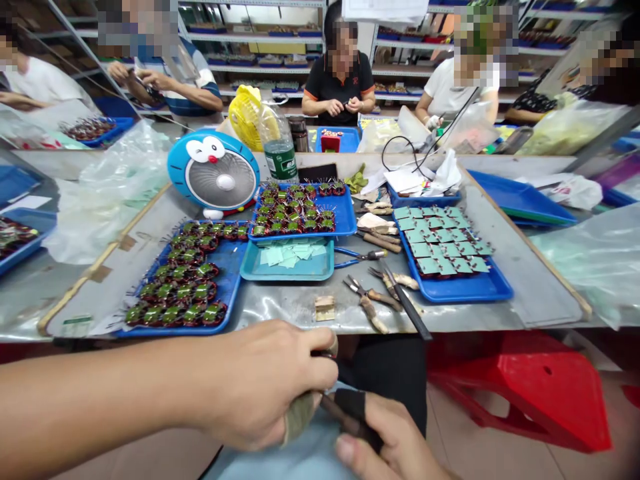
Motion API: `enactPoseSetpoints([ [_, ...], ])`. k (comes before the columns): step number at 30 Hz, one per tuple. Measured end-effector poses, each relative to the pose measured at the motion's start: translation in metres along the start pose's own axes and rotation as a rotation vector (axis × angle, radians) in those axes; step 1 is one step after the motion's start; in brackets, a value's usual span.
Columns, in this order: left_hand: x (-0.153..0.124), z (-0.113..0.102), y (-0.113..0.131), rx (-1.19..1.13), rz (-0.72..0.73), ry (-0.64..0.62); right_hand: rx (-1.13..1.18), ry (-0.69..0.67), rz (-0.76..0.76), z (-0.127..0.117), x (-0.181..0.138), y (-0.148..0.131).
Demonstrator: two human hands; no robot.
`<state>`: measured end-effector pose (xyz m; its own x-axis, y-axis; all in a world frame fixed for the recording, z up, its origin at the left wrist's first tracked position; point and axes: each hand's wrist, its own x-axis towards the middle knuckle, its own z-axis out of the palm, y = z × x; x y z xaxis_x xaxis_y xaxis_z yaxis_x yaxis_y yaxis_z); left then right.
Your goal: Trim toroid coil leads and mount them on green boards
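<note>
My left hand [270, 383] is closed in front of the table edge, above my lap. Tan covers wrap some of its fingers, and a small dark part shows between thumb and forefinger, mostly hidden. Close by at the lower right, my right hand [395, 433] is closed around a dark, slim-handled tool [343, 415], its tip hidden by the left hand. A dark cover wraps one right finger. On the table ahead stand a blue tray [230, 293] of wire-wound coils [185, 291] with green tops, and a second blue tray [345, 217] of similar coils.
A turquoise tray [245, 267] holds pale green paper pieces. Pliers [367, 303] and a flat dark tool [407, 307] lie beside a blue tray [465, 290] of paper-covered coils. A blue fan [215, 170] and bottle [280, 153] stand behind. A red stool [530, 387] is at right; co-workers sit opposite.
</note>
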<state>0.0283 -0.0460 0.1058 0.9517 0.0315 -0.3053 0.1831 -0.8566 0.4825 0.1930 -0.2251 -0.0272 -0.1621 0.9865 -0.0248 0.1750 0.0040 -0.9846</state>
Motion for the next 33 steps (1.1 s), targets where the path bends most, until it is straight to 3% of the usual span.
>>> enactPoseSetpoints([
  [5,-0.003,-0.004,-0.008,-0.334,-0.022,0.097,0.337,-0.163,0.154,-0.026,0.006,-0.017],
  [11,0.003,0.039,-0.022,-0.447,-0.087,0.312,0.679,-0.306,0.292,-0.024,0.013,-0.013],
  [16,0.005,0.049,-0.022,-0.362,-0.011,0.365,0.067,-0.13,0.078,-0.024,0.018,-0.024],
  [21,-0.002,0.052,-0.032,-0.621,-0.036,0.362,0.289,-0.27,0.257,-0.022,0.025,-0.043],
  [25,-0.003,0.068,-0.041,-0.909,-0.081,0.401,0.082,-0.19,0.201,-0.016,0.031,-0.046],
  [27,0.0,0.078,-0.042,-0.88,-0.1,0.472,0.031,-0.17,0.229,-0.011,0.031,-0.042],
  [33,0.008,0.102,-0.05,-0.469,-0.135,0.605,0.061,-0.106,0.467,0.01,0.027,-0.032],
])
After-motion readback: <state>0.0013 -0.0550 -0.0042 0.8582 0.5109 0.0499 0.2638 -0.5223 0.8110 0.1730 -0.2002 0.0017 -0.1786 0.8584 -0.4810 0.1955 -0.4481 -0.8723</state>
